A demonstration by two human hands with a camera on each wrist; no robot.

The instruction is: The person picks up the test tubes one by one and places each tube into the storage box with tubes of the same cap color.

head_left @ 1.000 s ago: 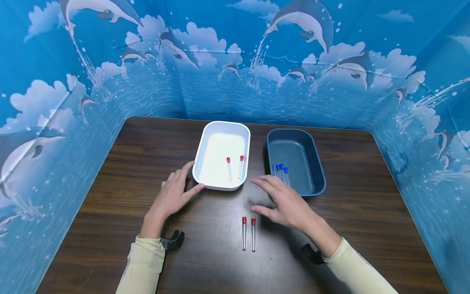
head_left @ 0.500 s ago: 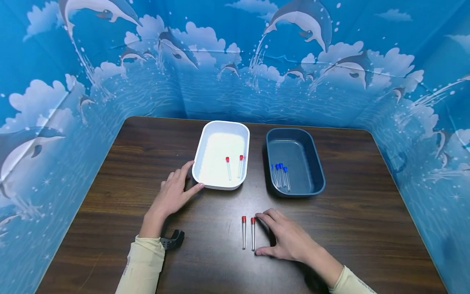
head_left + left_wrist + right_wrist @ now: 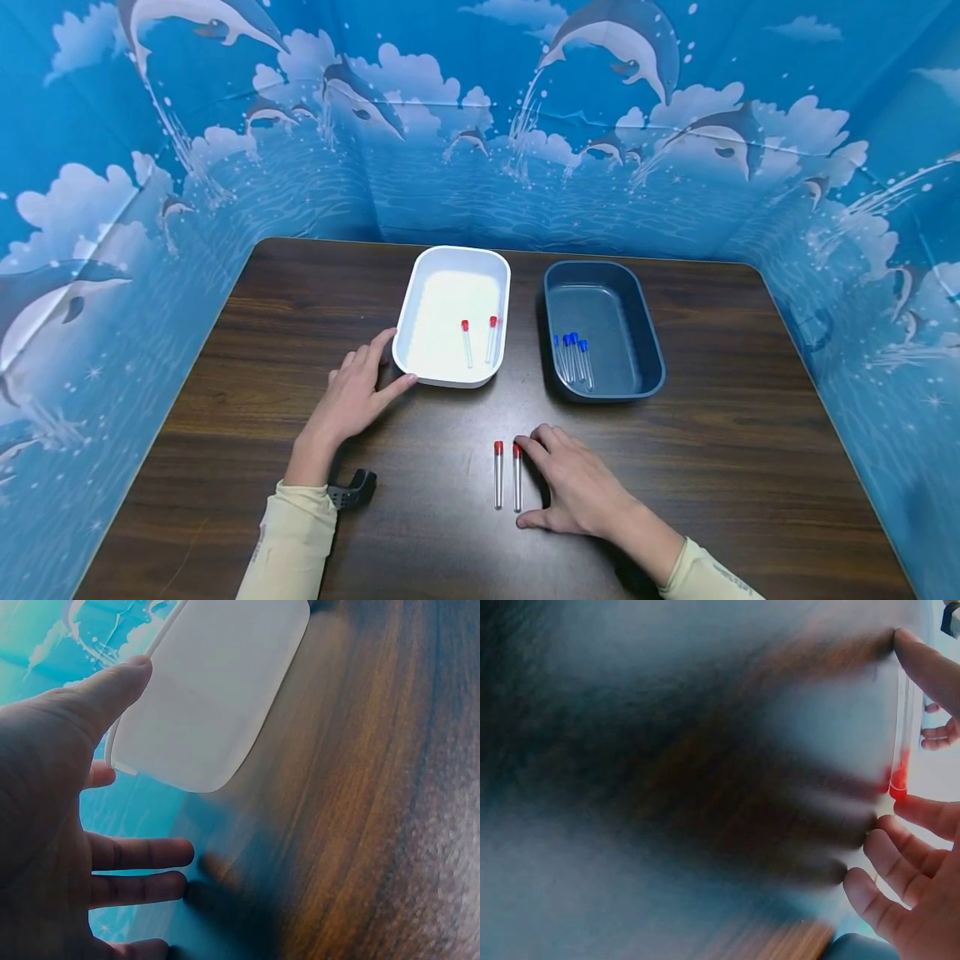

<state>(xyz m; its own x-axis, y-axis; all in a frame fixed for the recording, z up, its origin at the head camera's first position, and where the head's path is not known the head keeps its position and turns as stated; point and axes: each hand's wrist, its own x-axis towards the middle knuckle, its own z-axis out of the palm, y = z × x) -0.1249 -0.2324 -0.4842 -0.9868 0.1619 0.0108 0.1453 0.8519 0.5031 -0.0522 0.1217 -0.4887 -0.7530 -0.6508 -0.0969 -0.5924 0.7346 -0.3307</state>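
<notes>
My left hand (image 3: 352,396) lies at the near left corner of the white tray (image 3: 450,379), thumb and index finger touching its rim, the other fingers extended below it in the left wrist view. Two clear test tubes with red caps lie side by side on the table. Over the right-hand test tube (image 3: 517,479), my right hand (image 3: 577,483) is spread, index fingertip right at its red cap and thumb just past its bottom end. The other test tube (image 3: 498,479) lies just left of it. In the right wrist view the red cap (image 3: 898,780) shows against the index fingertip.
Inside the white tray lie two red-capped tubes (image 3: 467,343). A dark blue tray (image 3: 648,358) to its right holds several blue-capped tubes (image 3: 573,358). Both trays stand toward the back of the brown wood table (image 3: 750,417). A dolphin-print curtain (image 3: 465,200) surrounds it.
My right hand has come down from beside the dark blue tray to the right-hand test tube, with its index finger now at the cap. The left hand has stayed in place.
</notes>
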